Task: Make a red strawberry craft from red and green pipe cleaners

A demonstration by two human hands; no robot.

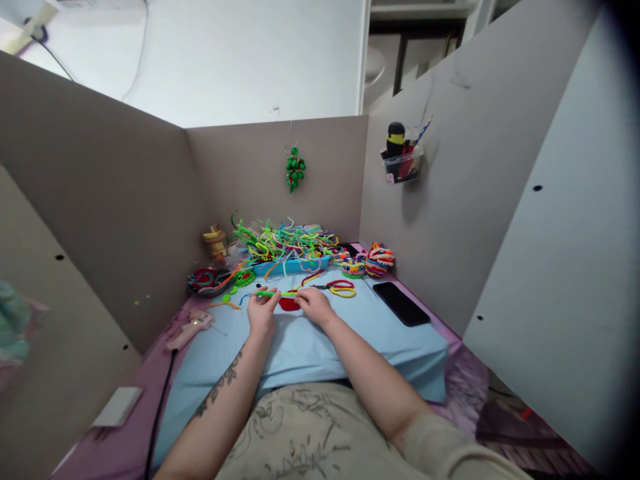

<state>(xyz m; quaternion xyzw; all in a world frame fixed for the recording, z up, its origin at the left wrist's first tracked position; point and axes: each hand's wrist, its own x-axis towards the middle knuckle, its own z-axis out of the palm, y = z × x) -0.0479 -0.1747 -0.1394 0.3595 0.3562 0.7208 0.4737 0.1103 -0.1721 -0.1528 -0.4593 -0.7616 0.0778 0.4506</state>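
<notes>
My left hand (261, 308) and my right hand (314, 304) rest on a light blue cloth (300, 347), both pinched on a green pipe cleaner (273, 294) that runs between them. A small red piece (289, 304) lies on the cloth between the two hands, partly under the right fingers. A blue tray (290, 265) heaped with coloured pipe cleaners stands just beyond the hands.
Red and yellow scissors (341, 288) lie right of the hands, a black phone (401, 303) farther right. A glue gun (191, 327) with its cord lies at the left. Coiled pipe-cleaner shapes (377, 260) sit at the back right. Grey partition walls enclose the desk.
</notes>
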